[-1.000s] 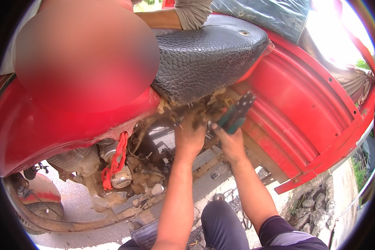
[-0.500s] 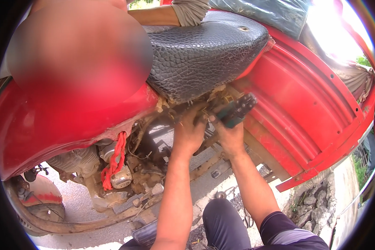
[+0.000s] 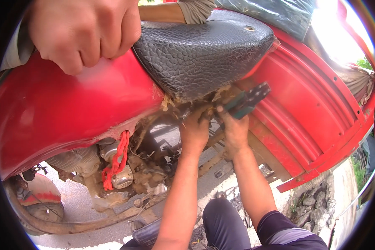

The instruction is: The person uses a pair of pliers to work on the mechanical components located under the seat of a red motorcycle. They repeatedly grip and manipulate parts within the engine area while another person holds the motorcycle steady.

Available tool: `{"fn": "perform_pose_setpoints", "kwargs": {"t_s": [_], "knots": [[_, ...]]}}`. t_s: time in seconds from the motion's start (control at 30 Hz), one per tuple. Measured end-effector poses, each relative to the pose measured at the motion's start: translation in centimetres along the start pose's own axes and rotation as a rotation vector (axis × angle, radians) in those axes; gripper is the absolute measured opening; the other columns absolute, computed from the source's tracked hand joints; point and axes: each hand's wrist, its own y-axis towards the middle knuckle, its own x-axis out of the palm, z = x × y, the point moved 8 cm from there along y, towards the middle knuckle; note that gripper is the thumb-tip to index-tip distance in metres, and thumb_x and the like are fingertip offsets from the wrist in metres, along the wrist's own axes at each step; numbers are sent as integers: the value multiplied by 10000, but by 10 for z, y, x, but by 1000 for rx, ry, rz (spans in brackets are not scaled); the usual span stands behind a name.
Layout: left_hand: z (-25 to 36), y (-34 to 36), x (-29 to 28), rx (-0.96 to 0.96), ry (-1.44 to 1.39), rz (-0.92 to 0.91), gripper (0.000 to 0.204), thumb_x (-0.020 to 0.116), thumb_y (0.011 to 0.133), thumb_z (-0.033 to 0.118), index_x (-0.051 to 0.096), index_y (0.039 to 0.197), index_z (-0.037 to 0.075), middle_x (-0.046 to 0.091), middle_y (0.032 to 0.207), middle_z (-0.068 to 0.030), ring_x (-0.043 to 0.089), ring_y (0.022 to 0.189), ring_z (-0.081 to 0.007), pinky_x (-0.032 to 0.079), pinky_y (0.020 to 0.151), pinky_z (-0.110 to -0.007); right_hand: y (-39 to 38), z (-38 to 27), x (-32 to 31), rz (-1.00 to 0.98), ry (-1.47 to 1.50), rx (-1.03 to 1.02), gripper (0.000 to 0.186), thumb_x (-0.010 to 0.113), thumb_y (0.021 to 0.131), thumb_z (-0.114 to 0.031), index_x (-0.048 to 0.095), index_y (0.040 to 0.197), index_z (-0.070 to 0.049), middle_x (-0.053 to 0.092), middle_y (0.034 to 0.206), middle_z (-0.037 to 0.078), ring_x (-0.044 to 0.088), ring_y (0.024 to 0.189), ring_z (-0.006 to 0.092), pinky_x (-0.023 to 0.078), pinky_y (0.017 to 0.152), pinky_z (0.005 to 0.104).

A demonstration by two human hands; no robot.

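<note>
My right hand [image 3: 236, 130] is closed around a teal-and-black hand-held tool [image 3: 248, 101], its kind unclear, whose black end points up and right. Beside it, my left hand [image 3: 194, 132] has its fingers bent together at the frame under the black seat [image 3: 208, 54]. What those fingers pinch is hidden. Both hands are close together in the gap between the seat and the red rear body panel [image 3: 296, 116]. Loose wiring and frayed yellowish padding [image 3: 167, 102] show along the seat's lower edge.
Another person's closed hand [image 3: 87, 31] is above the red fuel tank [image 3: 79, 108]; a grey-sleeved arm [image 3: 162, 16] reaches over the seat. Below the tank are the engine [image 3: 77, 162] and a knotted red cloth strip [image 3: 118, 162]. A rusty frame rail [image 3: 83, 225] runs low. Rubble [image 3: 310, 204] lies lower right.
Both my hands have shifted slightly right, and the teal-and-black tool has moved right and up with the right hand. The other person's hand, blurred before, now shows clearly over the tank.
</note>
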Motion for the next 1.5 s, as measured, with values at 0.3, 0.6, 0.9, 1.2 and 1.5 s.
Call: {"fn": "perform_pose_setpoints", "kwargs": {"t_s": [0.3, 0.6, 0.9, 1.2, 1.5], "knots": [[16, -9, -2, 42, -11, 185, 213, 672, 985, 181, 715, 1116, 18, 748, 1070, -168, 717, 970, -304, 545, 868, -383, -2, -3, 1, 53, -263, -42, 182, 737, 960, -89, 633, 1100, -38, 649, 1006, 1, 575, 935, 109, 486, 845, 302], [0, -6, 3, -82, -125, 87, 216, 592, 1000, 145, 694, 1151, 29, 726, 1081, -181, 699, 991, -330, 523, 880, -396, -9, 4, -1, 5, -23, 121, 221, 735, 951, -88, 626, 1137, -40, 633, 978, 13, 562, 829, 103, 484, 735, 284], [0, -3, -1, -70, -101, 92, 170, 674, 1002, 153, 706, 1090, 11, 728, 909, -89, 637, 835, -141, 511, 775, -312, -13, 4, -6, 4, -12, 74, 277, 761, 927, -70, 612, 1160, -57, 625, 1010, 2, 576, 879, 107, 488, 757, 286], [-6, -2, 0, -62, -101, 61, 162, 676, 1009, 149, 699, 1084, 7, 707, 872, -63, 623, 793, -124, 505, 744, -287, -6, 0, 5, -84, -111, -14, 271, 732, 890, -6, 602, 1120, -67, 616, 1018, -10, 573, 921, 104, 487, 821, 293], [-13, -2, 4, -165, -269, 57, 148, 636, 1029, 117, 691, 1090, -6, 690, 858, -28, 587, 765, -96, 491, 698, -269, -11, -4, -10, 29, 23, -24, 327, 734, 876, 4, 560, 1140, -77, 638, 1057, 40, 612, 980, 153, 506, 857, 327]]}}
